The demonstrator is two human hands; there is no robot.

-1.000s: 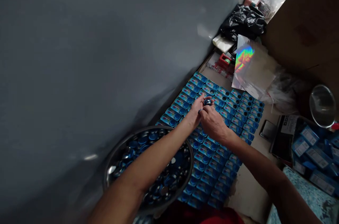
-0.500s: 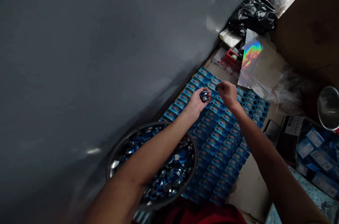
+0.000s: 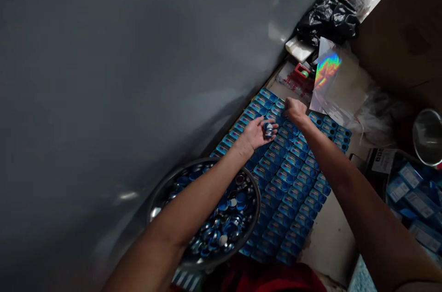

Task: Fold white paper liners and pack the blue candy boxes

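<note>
My left hand (image 3: 256,132) is palm up, its fingers curled loosely around a few small round blue-and-silver tins (image 3: 268,130). To its right, my right hand (image 3: 294,110) is closed, knuckles up, low over the rows of blue printed cards (image 3: 288,177). Its fingertips face down and away from me, so whatever they pinch is hidden. Many cards carry a round blue disc at one end; on some at the right the round spot looks dark. Beneath my left forearm stands a metal bowl (image 3: 256,218) heaped with more of the round tins.
A grey wall (image 3: 120,75) runs along the left. Beyond the cards lie a red tape dispenser (image 3: 301,72), a shiny rainbow sheet (image 3: 328,71) and a black plastic bag (image 3: 328,20). At the right are a box of blue packets (image 3: 417,202) and a clear round container (image 3: 428,137).
My right hand has shifted slightly away from me and turned more knuckles-up over the cards. My left hand's fingers have opened a little around the tins.
</note>
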